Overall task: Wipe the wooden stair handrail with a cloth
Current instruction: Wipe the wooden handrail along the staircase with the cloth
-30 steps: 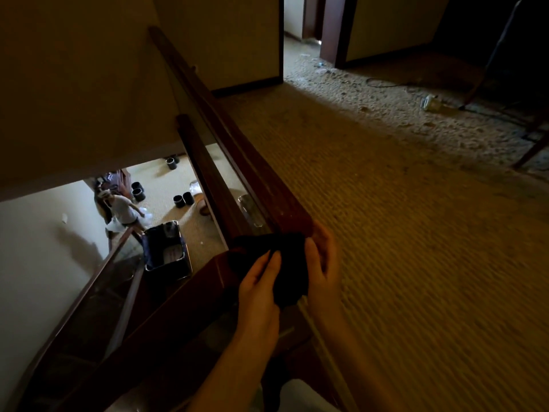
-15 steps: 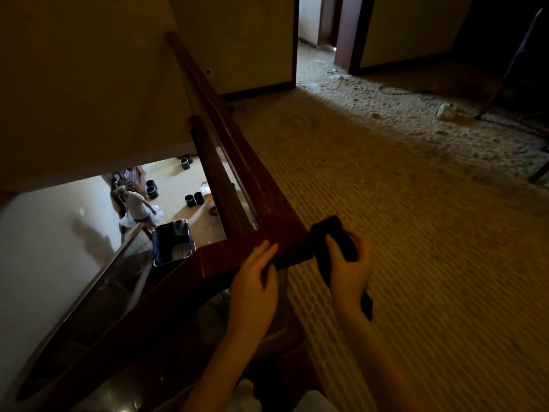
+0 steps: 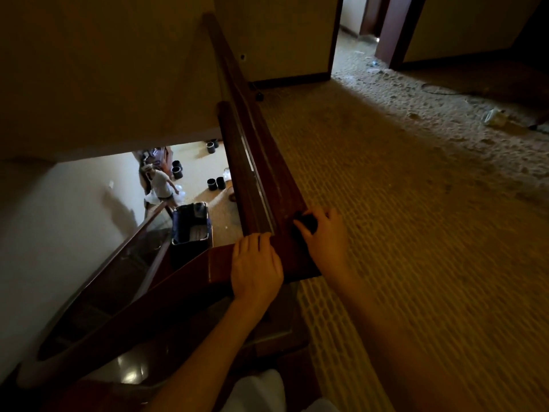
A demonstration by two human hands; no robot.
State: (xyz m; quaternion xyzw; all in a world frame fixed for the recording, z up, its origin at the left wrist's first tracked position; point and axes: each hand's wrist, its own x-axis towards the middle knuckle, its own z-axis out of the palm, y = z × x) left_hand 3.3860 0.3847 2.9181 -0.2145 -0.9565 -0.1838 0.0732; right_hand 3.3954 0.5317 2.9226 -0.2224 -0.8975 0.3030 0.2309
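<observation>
The right hand [image 3: 323, 233] gripped the dark cloth [image 3: 306, 223], bunched under its fingers on the handrail [image 3: 261, 162], with the left hand [image 3: 257, 266] resting flat alongside; steady, even pressure pushed away from the grip appeared advisable.

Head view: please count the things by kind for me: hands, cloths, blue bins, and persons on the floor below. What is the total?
hands: 2, the left hand and the right hand
cloth: 1
blue bin: 1
person downstairs: 1
total: 5
</observation>
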